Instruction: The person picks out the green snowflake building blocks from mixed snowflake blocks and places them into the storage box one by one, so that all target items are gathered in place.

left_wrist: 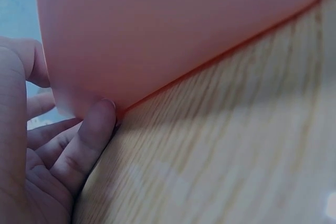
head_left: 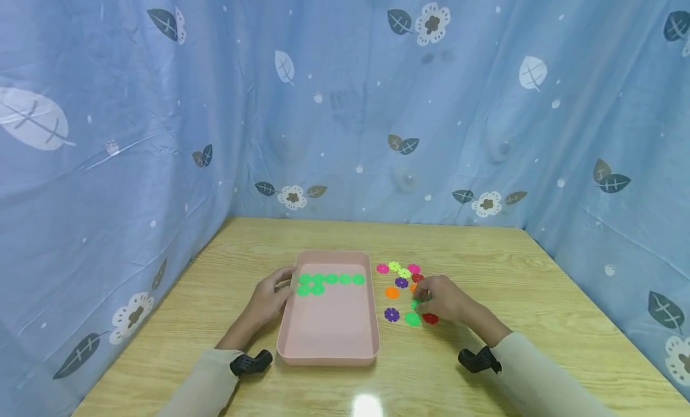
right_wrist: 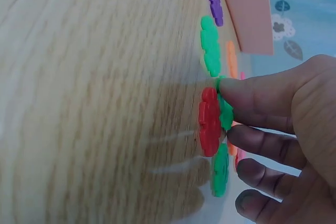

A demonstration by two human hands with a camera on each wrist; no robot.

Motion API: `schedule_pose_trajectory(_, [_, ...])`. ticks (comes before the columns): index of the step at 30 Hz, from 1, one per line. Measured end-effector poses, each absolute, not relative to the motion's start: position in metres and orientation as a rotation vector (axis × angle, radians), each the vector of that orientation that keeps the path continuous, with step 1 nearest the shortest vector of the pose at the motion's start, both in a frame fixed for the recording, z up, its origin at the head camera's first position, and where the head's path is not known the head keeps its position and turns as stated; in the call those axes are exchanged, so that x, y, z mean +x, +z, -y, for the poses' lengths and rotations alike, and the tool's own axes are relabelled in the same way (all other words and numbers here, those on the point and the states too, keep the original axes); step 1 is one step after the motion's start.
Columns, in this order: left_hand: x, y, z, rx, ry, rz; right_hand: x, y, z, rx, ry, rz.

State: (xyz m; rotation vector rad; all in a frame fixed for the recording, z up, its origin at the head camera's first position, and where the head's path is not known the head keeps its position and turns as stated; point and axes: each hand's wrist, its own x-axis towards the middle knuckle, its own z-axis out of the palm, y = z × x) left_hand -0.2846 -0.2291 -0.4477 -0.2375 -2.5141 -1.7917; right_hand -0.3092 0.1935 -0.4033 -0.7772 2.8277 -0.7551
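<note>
A pink tray (head_left: 331, 345) lies on the table with several green flower-shaped pieces (head_left: 331, 278) lined up along its far part. My left hand (head_left: 272, 297) holds the tray's left wall; in the left wrist view the thumb (left_wrist: 97, 124) presses low on the pink wall, with curled fingers at its edge. Right of the tray, my right hand (head_left: 442, 298) pinches a green flower piece (right_wrist: 226, 109) between thumb and index finger, low over the table. A red piece (right_wrist: 209, 121) and another green piece (right_wrist: 210, 45) lie close by.
Beside the tray are scattered purple (head_left: 392, 314), orange (head_left: 392, 292), pink (head_left: 383, 268) and yellow-green (head_left: 395, 266) flower pieces, several in all. A blue patterned curtain (head_left: 345, 105) hangs around the back and sides of the wooden table (head_left: 431, 381).
</note>
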Motion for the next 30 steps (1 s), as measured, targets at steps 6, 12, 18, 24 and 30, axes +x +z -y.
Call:
schedule_pose_trajectory(6, [-0.2842,-0.449,0.2294,-0.24,-1.77,2.521,-0.3084,-0.4056,-0.1922,-0.784,-0.75,-2.827])
schedule_pose_trajectory(12, [-0.2843,-0.4496,0.229,-0.234,-1.754,2.531,-0.3102,-0.4065,-0.1905,-0.757,-0.763,-2.834])
schedule_pose_trajectory(18, [-0.2814,-0.4497,0.2285,-0.218,-1.764,2.526,-0.3106,-0.4053,-0.1891,-0.754,-0.832,-2.799])
schedule_pose_trajectory(24, [-0.2808,-0.4491,0.2289,-0.216,-1.762,2.527,-0.3111,-0.4026,-0.1869,-0.786,-0.921,-2.755])
schedule_pose_trajectory(30, [-0.2829,-0.4451,0.2277,-0.233,-1.74,2.541,-0.3129,-0.3977,-0.1859,-0.798,-0.897,-2.776])
